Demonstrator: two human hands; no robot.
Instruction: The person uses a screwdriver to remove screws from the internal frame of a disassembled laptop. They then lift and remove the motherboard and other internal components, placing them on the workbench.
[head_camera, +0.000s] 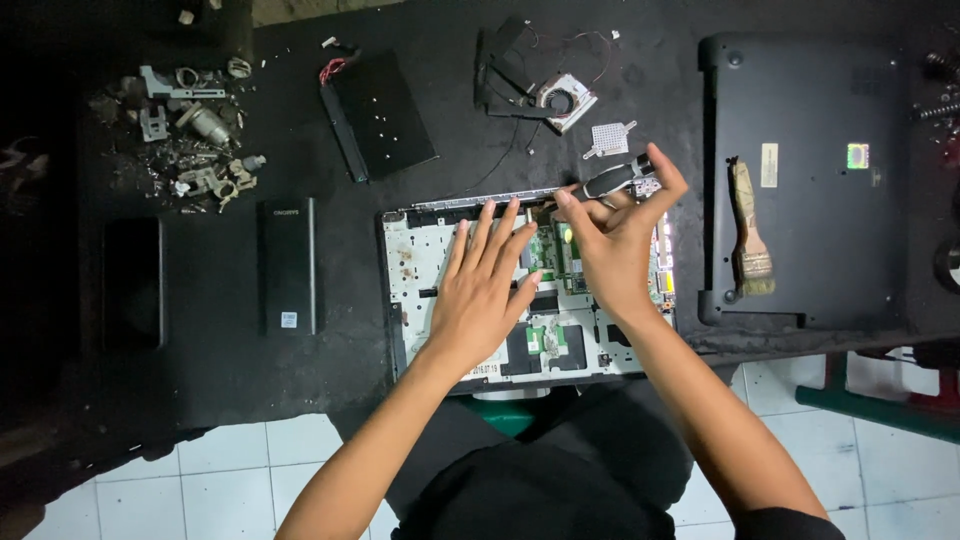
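An opened laptop chassis (415, 262) lies on the black table, its white inner frame and green circuit board (568, 262) exposed. My left hand (487, 290) rests flat on it, fingers spread and pointing away from me, holding nothing. My right hand (617, 235) is over the board's upper right part, fingers closed around a screwdriver (612, 178) with a black and grey handle. The tip of the tool is hidden behind my fingers.
A dark laptop bottom cover (830, 110) with a paintbrush (748, 235) on it lies to the right. Behind are a cooling fan (562, 98), a small white heat sink (609, 138) and a black battery (378, 115). Left: a black power bank (290, 265), a phone (132, 284), metal scraps (190, 130).
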